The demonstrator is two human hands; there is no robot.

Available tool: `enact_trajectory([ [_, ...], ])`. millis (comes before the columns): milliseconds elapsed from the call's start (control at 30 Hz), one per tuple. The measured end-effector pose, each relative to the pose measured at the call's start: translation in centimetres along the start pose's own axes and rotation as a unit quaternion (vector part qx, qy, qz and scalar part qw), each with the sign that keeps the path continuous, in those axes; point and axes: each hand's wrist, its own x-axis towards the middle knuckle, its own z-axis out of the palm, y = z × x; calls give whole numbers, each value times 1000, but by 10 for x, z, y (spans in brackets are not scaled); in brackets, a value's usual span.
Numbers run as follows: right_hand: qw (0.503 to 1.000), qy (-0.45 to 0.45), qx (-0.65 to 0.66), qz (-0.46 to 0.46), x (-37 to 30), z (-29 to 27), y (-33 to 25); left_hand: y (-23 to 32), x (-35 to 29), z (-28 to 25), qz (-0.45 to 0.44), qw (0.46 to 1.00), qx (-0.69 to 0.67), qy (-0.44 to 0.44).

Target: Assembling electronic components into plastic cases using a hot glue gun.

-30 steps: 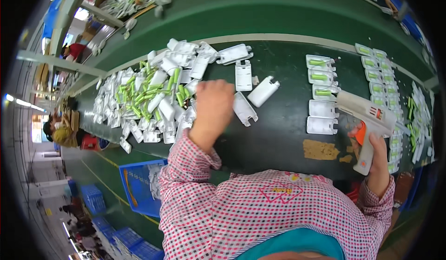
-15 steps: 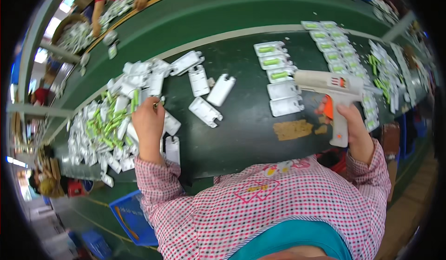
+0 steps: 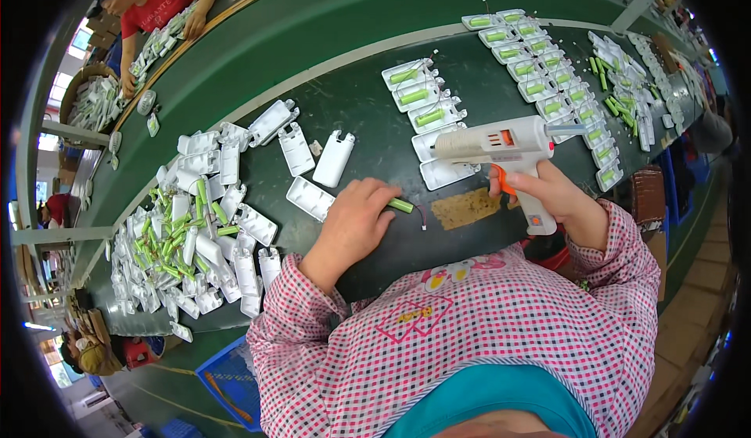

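My right hand grips a white hot glue gun with an orange trigger, its nozzle pointing left over a short column of white plastic shells. In that column the farther shells hold green cylindrical batteries; the two nearest, one of them an empty shell, show no battery. My left hand has its fingers closed on a green battery with thin wires and a small connector trailing right. Just past this hand lie a few loose white shells, one partly under my fingers.
A heap of white shells and loose green batteries covers the table's left. Columns of battery-filled shells stand at right, beyond them more loose shells. A brown tape patch lies near me. Across the belt a co-worker handles white parts.
My left hand has moved from the heap rightward to the middle of the table, bringing a green battery. The glue gun has shifted left over the near shells. The view has turned slightly.
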Motion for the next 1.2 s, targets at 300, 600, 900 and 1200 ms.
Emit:
enact_trajectory([
  [300, 999, 10, -43, -7, 1, -9, -1, -18, 18, 15, -15, 999, 19, 31],
  [600, 999, 23, -10, 28, -6, -16, 0, -16, 81, 50, -6, 988, 48, 149],
  [900, 1000, 18, 21, -12, -18, -15, 6, -19, 91, 69, 23, 984, 43, 172],
  [1200, 999, 42, 5, -14, -13, -13, 2, -15, 97, 72, 6, 977, 82, 198],
])
